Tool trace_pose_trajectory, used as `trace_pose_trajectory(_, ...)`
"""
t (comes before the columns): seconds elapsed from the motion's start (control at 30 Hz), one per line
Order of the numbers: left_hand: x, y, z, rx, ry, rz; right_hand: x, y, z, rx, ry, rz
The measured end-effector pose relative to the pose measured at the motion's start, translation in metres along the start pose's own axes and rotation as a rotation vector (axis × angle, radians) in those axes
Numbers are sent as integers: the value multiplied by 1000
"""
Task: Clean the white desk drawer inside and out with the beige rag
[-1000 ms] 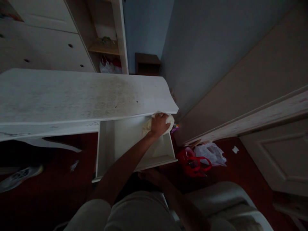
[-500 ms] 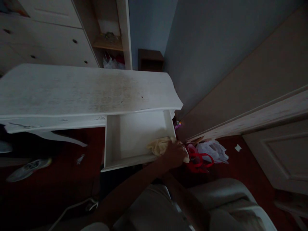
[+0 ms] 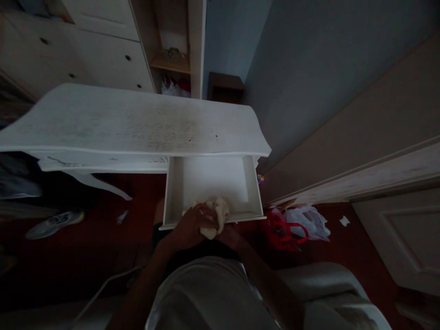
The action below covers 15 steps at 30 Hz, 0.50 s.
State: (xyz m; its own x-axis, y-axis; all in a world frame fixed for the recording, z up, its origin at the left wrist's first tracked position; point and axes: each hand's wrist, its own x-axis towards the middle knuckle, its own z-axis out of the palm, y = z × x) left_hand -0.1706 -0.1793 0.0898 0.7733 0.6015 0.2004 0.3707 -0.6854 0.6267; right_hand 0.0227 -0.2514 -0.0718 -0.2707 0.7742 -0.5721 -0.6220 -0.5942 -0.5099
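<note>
1. Condition of hands: my left hand has its fingers closed on a bunched cream cloth. My right hand is close by in shadow; whether its fingers grip the cloth, I cannot tell.
2. Location: the cloth overlaps the front lip of the pulled-out drawer, near my body. Contact with the lip cannot be confirmed.
3. Snag risk: a loose fold could catch on that lip, in my judgement, if the cloth is drawn across it without being gathered.
4. Load risk: the drawer stands well out; leaning on its front could tilt or strain it.
5. Knock risk: the tabletop front edge runs above the drawer's rear, so knuckles pushed far back could strike it.
6. Clearance: the drawer's interior behind the cloth is open. Its side walls limit sideways sweeps.
7. Clearance, body side: tight. My forearms lie close to my torso. Off the drawer's right end is open air, with a red bag below on the floor.
</note>
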Motion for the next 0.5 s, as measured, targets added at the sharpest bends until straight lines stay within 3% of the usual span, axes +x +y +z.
trace_pose_trajectory(0.13, -46, -32, -17, 11, 199, -60, -3, -3, -5, 18, -12, 58)
trace_pose_trajectory(0.23, -63, -51, -18, 86, 389, -111, -6, -4, -7, 19, -4, 71)
trace_pose_trajectory(0.37, -60, -74, -15, 145, 533, -96, -8, -3, -10, 47, 18, 64)
trace_pose_trajectory(0.5, -33, -101, -28, 139, 579, -134, -7, -1, -16, 14, 8, 41)
